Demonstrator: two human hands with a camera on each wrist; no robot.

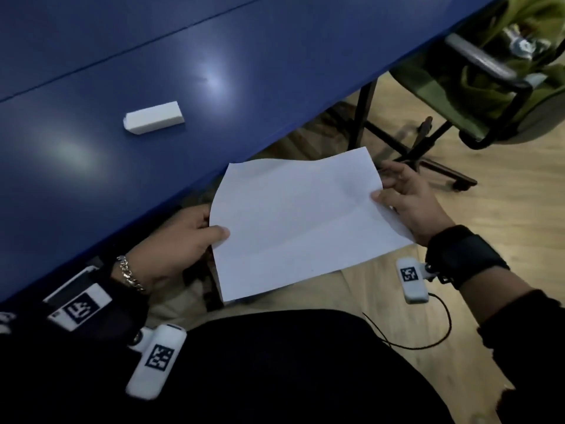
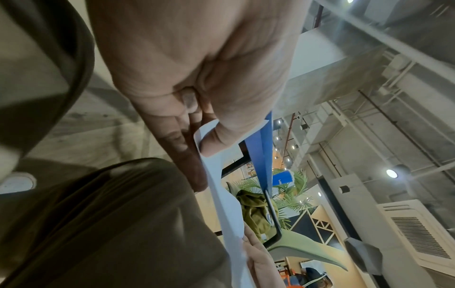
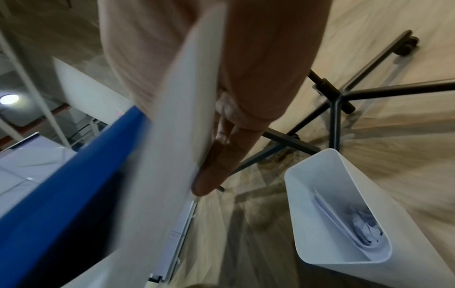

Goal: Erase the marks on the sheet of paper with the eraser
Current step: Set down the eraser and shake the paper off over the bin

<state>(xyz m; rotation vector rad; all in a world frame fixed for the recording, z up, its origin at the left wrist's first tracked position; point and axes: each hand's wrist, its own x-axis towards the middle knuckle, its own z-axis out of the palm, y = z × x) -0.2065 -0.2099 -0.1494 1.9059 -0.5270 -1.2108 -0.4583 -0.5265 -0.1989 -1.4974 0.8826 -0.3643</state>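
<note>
Pinching sheet of paper (image 1: 293, 221) edges: left hand (image 1: 180, 243), right hand (image 1: 409, 200) (thumbs on top).

The paper (image 1: 293, 215) was a plain white sheet held in the air beside the table edge, over the lap and floor, not on the blue top. It lay roughly flat but bowed, with soft fold creases across it and its far edge wavy. Any marks on it were too faint to make out. The left and right edges were each pinched. The eraser (image 1: 153, 118) was a white rectangular block lying flat on the blue tabletop, well apart from the paper, its long side slanted, untouched.
</note>
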